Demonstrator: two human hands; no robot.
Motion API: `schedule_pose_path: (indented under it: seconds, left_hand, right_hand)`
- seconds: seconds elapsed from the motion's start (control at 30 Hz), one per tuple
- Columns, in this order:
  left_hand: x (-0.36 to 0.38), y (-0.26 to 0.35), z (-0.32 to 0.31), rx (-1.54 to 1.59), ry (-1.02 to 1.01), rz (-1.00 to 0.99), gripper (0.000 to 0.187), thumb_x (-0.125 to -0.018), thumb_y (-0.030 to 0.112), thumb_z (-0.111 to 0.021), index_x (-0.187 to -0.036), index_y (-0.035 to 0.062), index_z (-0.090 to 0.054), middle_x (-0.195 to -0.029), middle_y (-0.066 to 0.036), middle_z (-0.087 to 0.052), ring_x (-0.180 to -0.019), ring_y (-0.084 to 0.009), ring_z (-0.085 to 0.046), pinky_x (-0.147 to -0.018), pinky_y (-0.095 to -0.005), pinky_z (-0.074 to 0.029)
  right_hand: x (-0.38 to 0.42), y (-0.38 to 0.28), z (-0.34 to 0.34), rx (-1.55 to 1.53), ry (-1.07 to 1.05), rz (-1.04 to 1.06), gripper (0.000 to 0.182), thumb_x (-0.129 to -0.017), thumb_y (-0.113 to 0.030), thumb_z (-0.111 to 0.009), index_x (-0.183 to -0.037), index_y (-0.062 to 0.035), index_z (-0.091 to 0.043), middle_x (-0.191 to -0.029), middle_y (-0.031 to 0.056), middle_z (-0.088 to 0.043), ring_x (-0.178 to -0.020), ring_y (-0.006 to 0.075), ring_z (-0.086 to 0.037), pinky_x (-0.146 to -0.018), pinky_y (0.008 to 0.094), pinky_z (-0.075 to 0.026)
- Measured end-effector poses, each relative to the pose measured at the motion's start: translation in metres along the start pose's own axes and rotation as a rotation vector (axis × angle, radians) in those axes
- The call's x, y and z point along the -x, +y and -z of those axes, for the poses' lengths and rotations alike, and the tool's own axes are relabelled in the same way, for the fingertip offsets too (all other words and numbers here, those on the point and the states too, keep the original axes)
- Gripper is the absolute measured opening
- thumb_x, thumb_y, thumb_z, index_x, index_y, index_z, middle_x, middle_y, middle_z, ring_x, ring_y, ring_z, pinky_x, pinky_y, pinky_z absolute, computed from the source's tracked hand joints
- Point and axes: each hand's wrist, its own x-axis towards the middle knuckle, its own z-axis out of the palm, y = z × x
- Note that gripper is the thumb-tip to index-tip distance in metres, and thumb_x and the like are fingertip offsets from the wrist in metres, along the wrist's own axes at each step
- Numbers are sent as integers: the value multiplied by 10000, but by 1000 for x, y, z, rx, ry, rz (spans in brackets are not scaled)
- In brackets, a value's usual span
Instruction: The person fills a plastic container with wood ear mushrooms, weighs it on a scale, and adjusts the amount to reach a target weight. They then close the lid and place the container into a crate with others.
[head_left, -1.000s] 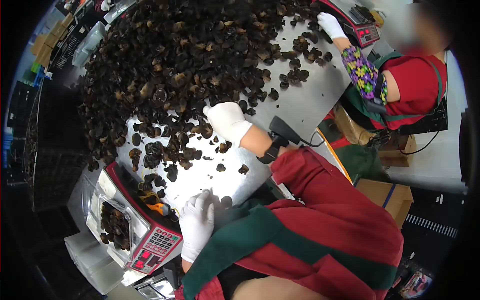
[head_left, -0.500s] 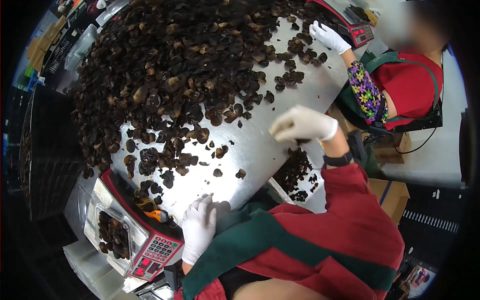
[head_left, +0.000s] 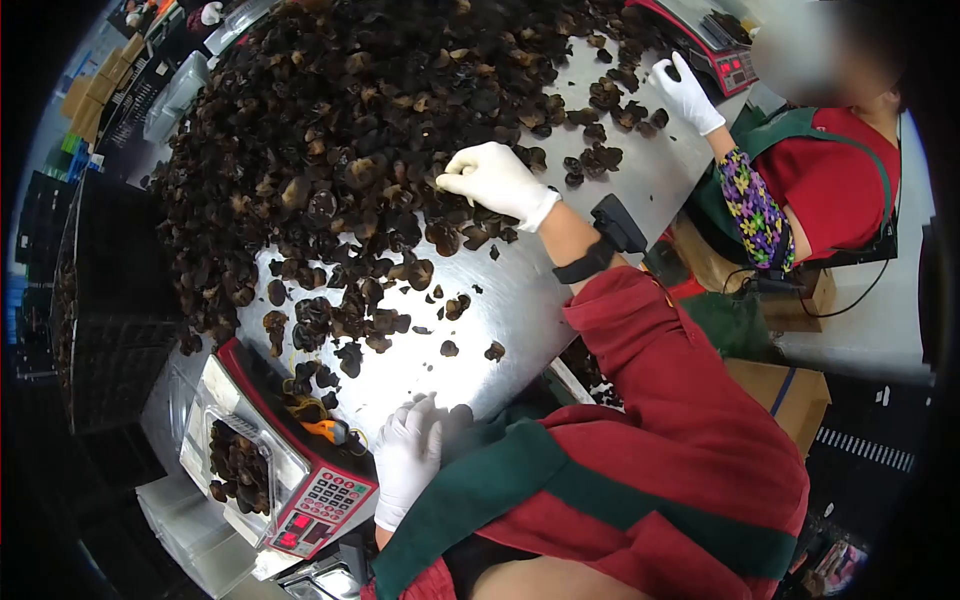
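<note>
Over the near side of a large heap of dark wood ear mushrooms (head_left: 330, 120) is my right hand (head_left: 495, 185), in a white glove. Its fingers are bent together at the mushrooms; whatever is between them, if anything, is hidden. My left hand (head_left: 408, 455), gloved too, rests at the near edge of the metal table (head_left: 540, 290). Its fingers are curled and its palm is out of sight. Close to its left stands a red scale (head_left: 325, 500), carrying a clear tray of wood ears (head_left: 240, 465). An orange-handled tool (head_left: 325, 430) lies behind the scale's keypad.
A co-worker's gloved hand (head_left: 685, 95) hovers over the table's far right, near a second scale (head_left: 735, 70). Small loose wood ear pieces (head_left: 495, 351) lie between my hands. Below the table's right edge are more dark pieces, partly covered by my sleeve, and a cardboard box (head_left: 775, 395).
My right hand has moved left and up, from above the dark pieces beside the table to the heap. My left hand stays at the edge. The co-worker's hand has shifted slightly, its fingers spreading.
</note>
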Motion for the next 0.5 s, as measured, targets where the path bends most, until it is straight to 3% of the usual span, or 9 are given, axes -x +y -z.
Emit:
schedule_pose_path:
  seconds: [0.07,0.1,0.17,0.3,0.37,0.4,0.43,0.5]
  left_hand:
    - [-3,-2,-4,16,-17,-28,419,-874,144,-671,-1284,118,-587,-1124,-106,-635,-1070,-318,-606,-910,-435,-485]
    - [-4,-2,-5,18,-26,-40,419,-874,144,-671,-1284,118,-587,-1124,-106,-635,-1070,-318,-606,-910,-435,-485]
    - [-7,-2,-5,3,-12,-77,419,-867,135,-678,-1277,114,-590,-1133,-109,-636,-1070,-320,-607,-914,-436,-486]
    - [-9,-4,-4,6,-23,-84,409,-865,123,-679,-1264,109,-591,-1141,-111,-636,-1067,-323,-607,-916,-438,-486]
    - [-9,-2,-4,36,-18,-58,398,-866,117,-678,-1254,104,-590,-1144,-111,-635,-1068,-328,-605,-917,-438,-487]
    - [-9,-1,-5,43,-25,-59,398,-866,117,-678,-1254,104,-590,-1144,-111,-635,-1068,-328,-605,-917,-438,-487]
    - [-9,0,-5,29,-31,-57,398,-869,120,-675,-1257,103,-586,-1148,-110,-634,-1071,-330,-604,-922,-438,-485]
    - [-10,0,-6,15,-43,-60,398,-873,123,-671,-1260,102,-583,-1151,-108,-634,-1075,-332,-603,-926,-439,-484]
  right_hand:
    - [19,5,15,-374,-95,-20,176,-937,-166,-678,-901,4,-705,-617,-2,-604,-523,40,-513,-518,222,-388]
    - [28,14,23,-417,-135,-12,170,-939,-176,-681,-917,-8,-697,-616,-2,-600,-517,42,-497,-516,222,-385]
    - [62,5,49,-427,-218,-97,143,-928,-161,-688,-914,-19,-696,-613,-7,-589,-520,42,-491,-511,229,-391]
    - [131,29,107,-119,-624,-154,164,-871,-163,-731,-972,-34,-724,-661,1,-649,-555,66,-554,-543,238,-441]
    - [153,30,124,71,-584,-235,223,-847,-183,-745,-1013,-35,-732,-736,48,-711,-603,101,-618,-597,256,-483]
    - [158,35,126,160,-489,-163,249,-840,-201,-744,-1031,-41,-732,-781,84,-733,-641,153,-657,-649,291,-515]
    - [156,39,122,162,-488,-171,249,-840,-201,-744,-1031,-41,-732,-781,84,-733,-641,153,-657,-649,291,-515]
    - [140,46,101,230,-57,-34,282,-829,-224,-748,-1057,-60,-723,-839,91,-731,-735,196,-680,-714,330,-529]
